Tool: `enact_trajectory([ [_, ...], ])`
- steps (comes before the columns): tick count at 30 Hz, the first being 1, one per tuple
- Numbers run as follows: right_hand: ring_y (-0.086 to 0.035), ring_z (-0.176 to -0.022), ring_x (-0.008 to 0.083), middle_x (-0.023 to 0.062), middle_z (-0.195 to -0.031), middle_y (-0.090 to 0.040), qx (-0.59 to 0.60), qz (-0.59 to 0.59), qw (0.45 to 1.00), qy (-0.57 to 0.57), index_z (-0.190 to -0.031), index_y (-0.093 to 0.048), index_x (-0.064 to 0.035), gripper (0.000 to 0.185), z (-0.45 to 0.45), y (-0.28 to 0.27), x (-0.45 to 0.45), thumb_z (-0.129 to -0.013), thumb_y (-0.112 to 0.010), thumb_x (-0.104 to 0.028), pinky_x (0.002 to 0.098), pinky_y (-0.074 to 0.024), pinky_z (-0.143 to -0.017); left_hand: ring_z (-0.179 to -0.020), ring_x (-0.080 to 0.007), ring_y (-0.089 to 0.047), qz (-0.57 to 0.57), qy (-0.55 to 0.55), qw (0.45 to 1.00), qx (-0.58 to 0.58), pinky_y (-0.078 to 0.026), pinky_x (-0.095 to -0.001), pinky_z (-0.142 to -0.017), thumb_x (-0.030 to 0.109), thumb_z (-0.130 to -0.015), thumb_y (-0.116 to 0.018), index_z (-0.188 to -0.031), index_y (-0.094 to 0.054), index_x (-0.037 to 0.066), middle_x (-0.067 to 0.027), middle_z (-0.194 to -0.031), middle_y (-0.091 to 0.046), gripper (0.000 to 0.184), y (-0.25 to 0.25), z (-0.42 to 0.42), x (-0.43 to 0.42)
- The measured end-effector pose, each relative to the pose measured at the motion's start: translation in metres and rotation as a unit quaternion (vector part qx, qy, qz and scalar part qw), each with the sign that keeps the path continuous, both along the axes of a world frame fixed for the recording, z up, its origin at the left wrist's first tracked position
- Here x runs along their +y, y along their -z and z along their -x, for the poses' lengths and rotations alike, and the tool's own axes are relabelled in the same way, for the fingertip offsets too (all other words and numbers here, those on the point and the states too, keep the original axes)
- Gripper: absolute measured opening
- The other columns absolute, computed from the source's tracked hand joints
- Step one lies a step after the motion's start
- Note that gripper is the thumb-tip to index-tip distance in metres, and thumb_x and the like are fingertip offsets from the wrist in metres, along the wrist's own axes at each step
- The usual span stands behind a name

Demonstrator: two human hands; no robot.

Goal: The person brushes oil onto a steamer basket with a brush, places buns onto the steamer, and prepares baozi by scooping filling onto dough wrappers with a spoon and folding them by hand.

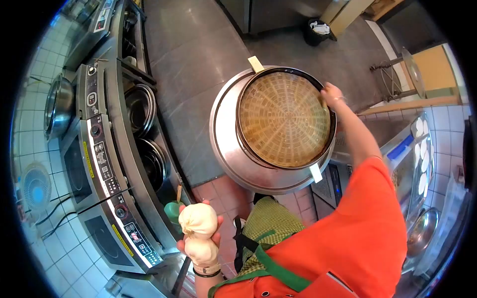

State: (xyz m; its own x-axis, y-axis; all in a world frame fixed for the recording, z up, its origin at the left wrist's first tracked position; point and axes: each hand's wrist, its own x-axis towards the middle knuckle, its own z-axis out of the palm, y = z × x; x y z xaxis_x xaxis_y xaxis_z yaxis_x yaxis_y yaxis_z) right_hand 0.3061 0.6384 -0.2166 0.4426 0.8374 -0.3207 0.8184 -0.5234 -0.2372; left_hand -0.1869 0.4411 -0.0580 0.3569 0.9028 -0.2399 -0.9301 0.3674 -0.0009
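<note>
Two pale dough balls [199, 219], the upper one with a pleated, gathered knot, rest in my left hand [217, 232]. Its fingers curl around their sides; the palm is hidden beneath them. My right hand [332, 94] grips the far-right rim of a round steamer basket [285, 119]. That basket has a woven bamboo bottom, a dark metal rim and two pale handle tabs [256, 63]. It sits on a wide, round steel base [223, 134] in front of me. Nothing shows lying on the woven bottom.
Induction cookers [107, 159] line the left counter, with steel pots [151, 161] on the shelf beside them. At right, flat white dough rounds [423, 149] lie on a steel worktop near a steel bowl [425, 231]. A black bin [316, 34] stands on the far floor.
</note>
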Motion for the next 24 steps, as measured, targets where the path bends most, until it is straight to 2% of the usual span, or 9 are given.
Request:
enact_trajectory([
  [3,-0.056,-0.077,0.0293,0.0154,-0.088,-0.058,0.166,-0.065,0.984,0.003,-0.097,-0.054,-0.0055,0.021,0.078,0.052,0.033,-0.084,-0.041,-0.018,0.0365,-0.0449,-0.067,-0.122,-0.0392,-0.031,0.011,0.0,1.0,0.023,-0.045,-0.0441,-0.086,0.029,-0.077,-0.063,-0.133,-0.02,0.039,-0.0039,-0.142,-0.014,0.071,-0.002,-0.005,-0.001],
  [4,-0.055,-0.077,0.0312,0.0165,-0.091,-0.057,0.03,-0.126,0.976,-0.174,-0.097,-0.054,-0.0067,0.02,0.126,0.034,0.033,-0.083,-0.044,-0.016,0.038,-0.045,-0.067,-0.122,-0.0392,-0.031,0.012,0.003,1.0,0.027,-0.045,-0.0441,-0.086,0.029,-0.077,-0.063,-0.133,-0.02,0.039,-0.0039,-0.142,-0.014,0.071,-0.002,-0.004,-0.001],
  [5,-0.055,-0.082,0.0331,0.0169,-0.094,-0.056,0.102,-0.197,0.953,-0.205,-0.1,-0.053,-0.0074,0.022,0.162,0.038,0.022,-0.079,-0.048,-0.013,0.0392,-0.045,-0.069,-0.121,-0.0389,-0.032,0.015,0.004,1.0,0.027,-0.045,-0.0434,-0.085,0.029,-0.076,-0.063,-0.133,-0.021,0.039,-0.0037,-0.142,-0.015,0.072,-0.001,-0.004,-0.003],
  [9,-0.056,-0.088,0.0306,0.0142,-0.096,-0.057,0.215,-0.064,0.928,-0.299,-0.105,-0.054,-0.0083,0.028,0.21,0.003,-0.02,-0.077,-0.051,-0.013,0.0383,-0.0449,-0.077,-0.121,-0.0381,-0.032,0.019,0.008,0.999,0.025,-0.046,-0.0425,-0.085,0.029,-0.075,-0.064,-0.133,-0.021,0.039,-0.0026,-0.142,-0.017,0.072,-0.007,-0.013,0.002],
  [15,-0.06,-0.079,0.0228,0.0136,-0.094,-0.059,0.168,-0.09,0.982,-0.006,-0.099,-0.056,-0.0017,0.02,-0.002,0.039,-0.016,-0.084,-0.046,-0.011,0.03,-0.0492,-0.068,-0.123,-0.0468,-0.022,0.033,-0.041,0.997,-0.055,-0.041,-0.0538,-0.088,0.024,-0.074,-0.066,-0.134,-0.021,0.035,-0.0111,-0.142,-0.01,0.075,-0.003,-0.015,-0.007],
  [16,-0.059,-0.076,0.0224,0.0133,-0.092,-0.06,0.3,-0.124,0.942,0.085,-0.099,-0.056,-0.0023,0.02,0.056,-0.026,-0.028,-0.085,-0.044,-0.011,0.0321,-0.0488,-0.069,-0.123,-0.0469,-0.023,0.033,-0.034,0.998,-0.051,-0.042,-0.0535,-0.088,0.025,-0.074,-0.067,-0.134,-0.021,0.034,-0.011,-0.142,-0.011,0.076,0.0,-0.013,-0.01],
  [17,-0.059,-0.08,0.024,0.0144,-0.094,-0.059,0.181,-0.081,0.976,-0.089,-0.099,-0.056,-0.0025,0.021,0.056,0.028,-0.035,-0.086,-0.044,-0.013,0.0344,-0.0479,-0.071,-0.123,-0.0469,-0.023,0.035,-0.032,0.997,-0.053,-0.042,-0.0535,-0.088,0.025,-0.074,-0.067,-0.134,-0.021,0.034,-0.011,-0.142,-0.011,0.076,-0.002,-0.014,-0.011],
  [21,-0.058,-0.082,0.0295,0.0149,-0.087,-0.059,0.271,-0.097,0.92,-0.266,-0.096,-0.057,-0.0098,0.019,0.186,-0.001,-0.098,-0.081,-0.05,-0.018,0.035,-0.0464,-0.074,-0.125,-0.0384,-0.025,0.012,0.017,1.0,-0.015,-0.041,-0.0453,-0.089,0.027,-0.076,-0.063,-0.133,-0.02,0.04,-0.0016,-0.143,-0.014,0.072,-0.007,-0.019,-0.005],
  [24,-0.058,-0.082,0.0276,0.0126,-0.087,-0.061,0.259,-0.092,0.926,-0.257,-0.098,-0.059,-0.0128,0.021,0.139,0.003,-0.091,-0.079,-0.054,-0.018,0.0356,-0.0463,-0.075,-0.122,-0.0432,-0.027,0.011,0.004,1.0,-0.003,-0.044,-0.0483,-0.086,0.025,-0.074,-0.065,-0.134,-0.02,0.036,-0.0077,-0.142,-0.013,0.075,-0.014,-0.016,-0.01],
])
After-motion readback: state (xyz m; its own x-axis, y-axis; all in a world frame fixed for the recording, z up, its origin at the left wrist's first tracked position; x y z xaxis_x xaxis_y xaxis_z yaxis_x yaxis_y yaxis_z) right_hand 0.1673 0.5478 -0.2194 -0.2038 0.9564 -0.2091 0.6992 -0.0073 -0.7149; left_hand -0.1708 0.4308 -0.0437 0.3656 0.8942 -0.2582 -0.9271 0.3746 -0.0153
